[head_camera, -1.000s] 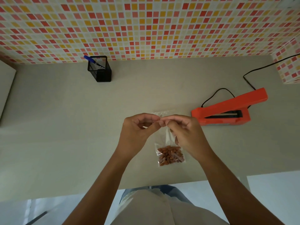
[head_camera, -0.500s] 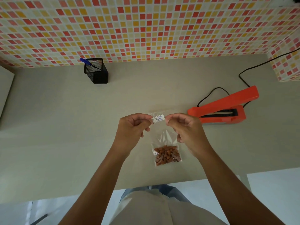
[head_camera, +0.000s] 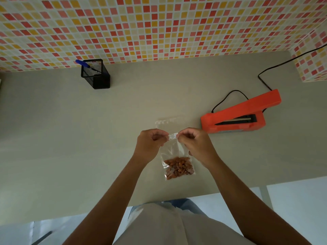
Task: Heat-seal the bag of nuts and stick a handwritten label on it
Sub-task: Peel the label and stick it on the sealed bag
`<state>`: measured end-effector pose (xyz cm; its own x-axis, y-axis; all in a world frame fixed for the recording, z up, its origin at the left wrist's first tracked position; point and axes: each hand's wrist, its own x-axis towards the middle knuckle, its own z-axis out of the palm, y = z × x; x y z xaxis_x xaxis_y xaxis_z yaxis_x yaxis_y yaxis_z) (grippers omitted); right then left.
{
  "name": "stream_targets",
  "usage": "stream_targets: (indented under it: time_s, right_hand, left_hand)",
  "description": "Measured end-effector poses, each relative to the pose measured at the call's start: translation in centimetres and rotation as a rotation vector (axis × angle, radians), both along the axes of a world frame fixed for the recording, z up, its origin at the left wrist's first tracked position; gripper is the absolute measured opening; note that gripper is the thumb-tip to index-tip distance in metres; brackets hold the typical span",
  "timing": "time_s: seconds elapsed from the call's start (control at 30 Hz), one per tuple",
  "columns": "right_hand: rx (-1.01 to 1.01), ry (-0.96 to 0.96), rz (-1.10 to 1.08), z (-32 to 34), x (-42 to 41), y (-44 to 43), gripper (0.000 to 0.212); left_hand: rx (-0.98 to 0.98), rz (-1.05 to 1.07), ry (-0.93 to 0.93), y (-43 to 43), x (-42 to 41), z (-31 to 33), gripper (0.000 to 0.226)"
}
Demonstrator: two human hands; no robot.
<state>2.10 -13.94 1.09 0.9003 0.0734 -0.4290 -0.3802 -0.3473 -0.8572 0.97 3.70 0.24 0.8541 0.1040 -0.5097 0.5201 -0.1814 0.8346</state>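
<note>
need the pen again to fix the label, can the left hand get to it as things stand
Probably not straight away: the left hand is pinching one end of the label. Once it lets go, yes; the table lies bare between it and the pen, which sticks out of the open holder.

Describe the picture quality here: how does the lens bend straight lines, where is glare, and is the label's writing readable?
Head view: wide-angle lens bows the tiled wall and the grey table edge; soft even light, faint shadows; pale glare on the clear plastic nut bag; writing on the small white label too small to read.
</note>
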Motion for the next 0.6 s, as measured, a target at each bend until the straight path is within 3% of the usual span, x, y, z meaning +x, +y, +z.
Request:
stream_targets:
  time_s: [0.23,0.6]
  right_hand:
    - [-0.199,0.106,0.025,-5.8,-0.5,-0.4,0.01]
    - [-0.327,0.034,0.041,-8.7,-0.7,-0.7,0.009]
  left_hand:
    - [0.134,-0.072,0.127,-1.9,-0.6,-5.5,0.008]
    - [0.344,-0.088,0.058,-3.0,-1.2,-7.2,0.008]
